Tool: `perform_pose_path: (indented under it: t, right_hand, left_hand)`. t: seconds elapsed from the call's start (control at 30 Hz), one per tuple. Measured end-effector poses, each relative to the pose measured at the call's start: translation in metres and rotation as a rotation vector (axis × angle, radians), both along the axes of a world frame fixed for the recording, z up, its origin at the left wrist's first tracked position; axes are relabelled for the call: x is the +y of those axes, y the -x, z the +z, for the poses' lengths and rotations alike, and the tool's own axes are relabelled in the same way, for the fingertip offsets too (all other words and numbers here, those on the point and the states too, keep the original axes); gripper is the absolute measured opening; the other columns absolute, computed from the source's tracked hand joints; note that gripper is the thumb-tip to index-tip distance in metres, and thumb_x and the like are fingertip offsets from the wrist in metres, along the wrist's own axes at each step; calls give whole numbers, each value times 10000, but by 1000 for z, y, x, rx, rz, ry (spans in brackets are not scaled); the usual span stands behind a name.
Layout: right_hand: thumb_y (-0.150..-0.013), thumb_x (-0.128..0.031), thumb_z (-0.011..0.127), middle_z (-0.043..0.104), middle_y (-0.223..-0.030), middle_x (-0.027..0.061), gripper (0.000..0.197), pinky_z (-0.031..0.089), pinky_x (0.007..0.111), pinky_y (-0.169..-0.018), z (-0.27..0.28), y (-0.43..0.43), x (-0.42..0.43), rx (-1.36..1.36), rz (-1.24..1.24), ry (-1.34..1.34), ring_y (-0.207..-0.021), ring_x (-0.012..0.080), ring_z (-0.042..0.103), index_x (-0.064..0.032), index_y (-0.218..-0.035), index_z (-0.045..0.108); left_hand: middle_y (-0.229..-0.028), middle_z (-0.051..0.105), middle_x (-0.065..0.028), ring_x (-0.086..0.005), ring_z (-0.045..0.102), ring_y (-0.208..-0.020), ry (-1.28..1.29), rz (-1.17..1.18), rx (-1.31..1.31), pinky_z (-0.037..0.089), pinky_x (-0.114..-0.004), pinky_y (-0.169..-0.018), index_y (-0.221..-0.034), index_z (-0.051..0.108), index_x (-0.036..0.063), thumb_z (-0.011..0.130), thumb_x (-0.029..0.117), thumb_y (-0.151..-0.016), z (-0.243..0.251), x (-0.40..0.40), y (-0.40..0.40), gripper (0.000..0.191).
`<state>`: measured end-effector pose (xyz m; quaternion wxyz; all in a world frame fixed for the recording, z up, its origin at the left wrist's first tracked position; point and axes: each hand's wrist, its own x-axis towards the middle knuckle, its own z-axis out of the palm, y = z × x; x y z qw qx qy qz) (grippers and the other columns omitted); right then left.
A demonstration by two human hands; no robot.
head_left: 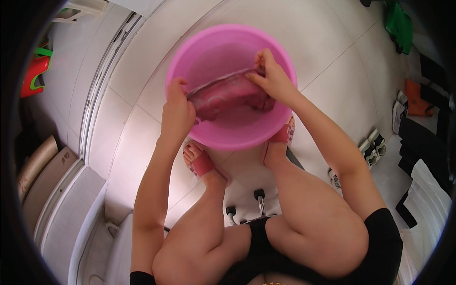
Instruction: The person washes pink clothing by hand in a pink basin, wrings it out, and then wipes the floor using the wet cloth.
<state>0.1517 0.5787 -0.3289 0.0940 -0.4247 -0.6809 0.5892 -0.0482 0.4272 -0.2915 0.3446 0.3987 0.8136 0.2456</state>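
Observation:
A round pink plastic basin (231, 142) stands on the tiled floor between and just beyond my feet. Cloudy water (217, 57) seems to cover its bottom. Over it I hold a wet dark-pink cloth (231, 94), stretched sideways with its pale upper edge pulled fairly straight. My left hand (180, 107) grips the cloth's left end, close to the basin's left rim. At the other end, my right hand (269, 76) pinches the upper right corner between thumb and fingers. The cloth's lower part hangs in folds, and I cannot tell whether it touches the water.
Pink slippers (203, 164) are on my feet, near the basin. A metal sliding-door track (107, 78) crosses the floor at left, with a red and green plastic stool (37, 71) beyond. Several shoes (372, 148) lie at right. Chrome chair legs (262, 205) show between my legs.

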Motion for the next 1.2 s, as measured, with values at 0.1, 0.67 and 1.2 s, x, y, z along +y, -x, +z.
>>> perform_pose_path:
  t: [0.1, 0.67, 1.2]
  right_hand:
    - [-769, -95, 633, 548, -857, 111, 258, 434, 374, -671, -24, 12, 10, -82, 94, -244, -789, 255, 548, -56, -934, 438]
    - [-807, -421, 559, 152, -1494, 140, 696, 65, 495, -1111, -88, 19, -45, -461, 410, -846, -1388, 307, 95, -147, -1398, 316]
    - [-621, -114, 649, 510, -979, 120, 367, 301, 431, -944, -72, 22, -24, -234, 302, -848, -1030, 298, 452, -77, -969, 539]
  left_hand:
    - [-1160, 452, -224, -408, 554, -904, 21, -171, 313, 473, -467, -702, -1034, 468, 30, 440, -34, -744, -21, 14, 1, 298]
    - [-1450, 200, -214, -461, 80, -1349, 141, -571, 711, 47, -642, -1040, -1405, 245, 49, 589, 169, -712, -113, -6, -38, 783]
    - [-1312, 362, -205, -319, 401, -1168, -36, 68, -299, 358, -458, -952, -1250, 445, 71, 564, 101, -720, -66, -24, -22, 545]
